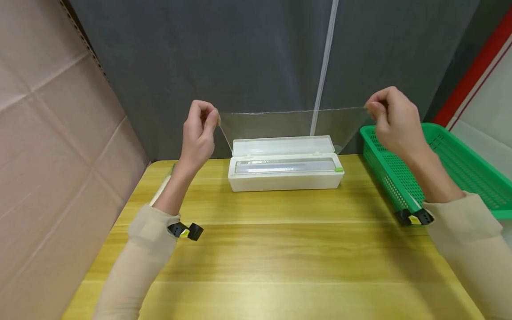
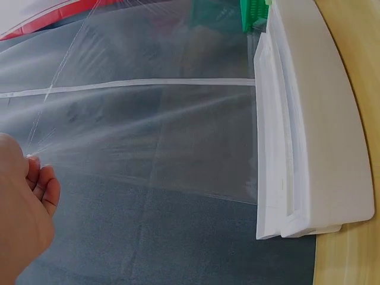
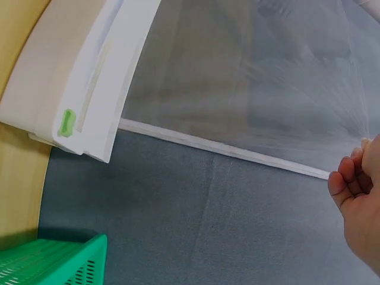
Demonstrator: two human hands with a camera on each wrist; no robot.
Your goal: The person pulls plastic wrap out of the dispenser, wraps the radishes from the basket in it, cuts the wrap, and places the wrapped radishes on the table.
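Note:
A sheet of clear plastic wrap [image 1: 272, 123] stretches upward from a white wrap dispenser box [image 1: 286, 181], whose lid [image 1: 280, 146] stands raised at the back. My left hand [image 1: 198, 133] pinches one upper corner of the film between thumb and fingers. At the other upper corner, my right hand [image 1: 396, 122] pinches the film too. Both hands are above the table, higher than the box and to either side of it. In the left wrist view, creases fan out across the wrap [image 2: 160, 130] from the left fingertips. A small green slider [image 3: 67, 123] sits at the box's right end.
The box stands near the back edge of the wooden table [image 1: 256, 253]. A green perforated basket [image 1: 390, 186] lies at the right, under my right forearm. Partly hidden behind my left forearm is a pale object [image 1: 161, 190]. A dark grey cloth [image 1: 200, 53] rises behind the table.

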